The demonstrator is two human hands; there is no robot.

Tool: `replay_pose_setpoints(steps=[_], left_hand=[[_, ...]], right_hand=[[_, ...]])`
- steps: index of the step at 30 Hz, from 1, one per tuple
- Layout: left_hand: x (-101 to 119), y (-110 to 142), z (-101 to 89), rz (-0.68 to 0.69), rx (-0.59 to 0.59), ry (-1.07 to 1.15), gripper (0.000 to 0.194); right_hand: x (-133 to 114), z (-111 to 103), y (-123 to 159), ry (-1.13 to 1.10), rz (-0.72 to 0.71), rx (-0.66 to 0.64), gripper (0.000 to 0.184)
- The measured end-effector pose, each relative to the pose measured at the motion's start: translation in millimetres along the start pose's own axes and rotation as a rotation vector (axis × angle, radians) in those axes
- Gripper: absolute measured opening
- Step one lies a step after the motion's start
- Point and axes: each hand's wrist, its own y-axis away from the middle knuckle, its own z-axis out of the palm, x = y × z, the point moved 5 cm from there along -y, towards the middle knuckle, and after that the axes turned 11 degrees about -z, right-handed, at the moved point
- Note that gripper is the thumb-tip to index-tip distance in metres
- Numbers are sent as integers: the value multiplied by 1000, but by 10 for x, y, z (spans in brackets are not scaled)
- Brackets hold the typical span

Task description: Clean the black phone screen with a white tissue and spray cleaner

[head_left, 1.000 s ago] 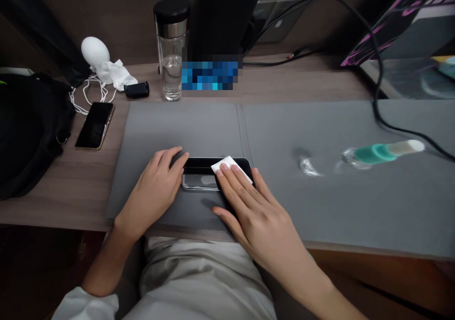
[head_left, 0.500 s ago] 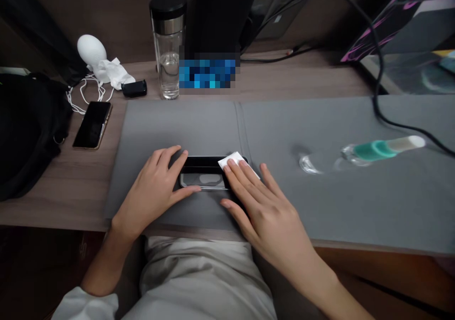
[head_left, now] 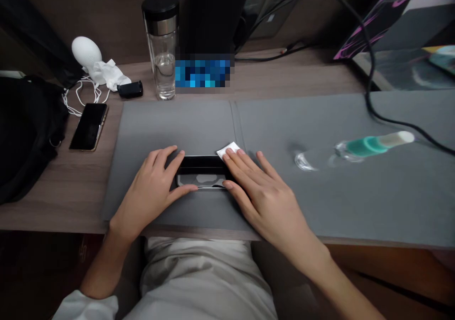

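Observation:
A black phone (head_left: pixel 202 173) lies screen-up on the grey desk mat (head_left: pixel 320 201), just in front of me. My left hand (head_left: pixel 154 189) grips its left end, fingers on the far edge and thumb on the near edge. My right hand (head_left: pixel 265 196) covers the right end, its fingers pressing a small white wipe (head_left: pixel 227 149) against the phone's far right corner while the thumb rests at the near edge. Only a corner of the wipe shows beyond my fingertips.
A clear spray bottle with a teal collar (head_left: pixel 355 149) lies on the mat to the right, under a black cable (head_left: pixel 369 73). At the back stands a water bottle (head_left: pixel 161 50). To the left are a second phone (head_left: pixel 88 126), white earphones, a crumpled tissue (head_left: pixel 110 73) and a black bag (head_left: pixel 24 130).
My right hand has slid the wipe toward the phone's far right corner. My left thumb has come onto the phone's near edge. The spray bottle has not moved.

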Motion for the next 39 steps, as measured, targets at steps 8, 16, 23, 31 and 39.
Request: replay_pose_setpoints(steps=[8,16,23,31,39], left_hand=[[1,-3,2,-14,-13,12,71],[-5,3,10,-19,-28,7,71],[14,-3,-14,-6,-9,-14,72],[73,11,-94,102,78,27,49],[114,0,-137,209,123,-13,38]], right_hand=[[-4,24,-1,-24,43,24,59],[129,-18,10,-232,135,143,44],[259,-127,113,-294,263,279,43],[430,-332,218,153,157,328,40],[232,-120,41,-147,9,127,49]])
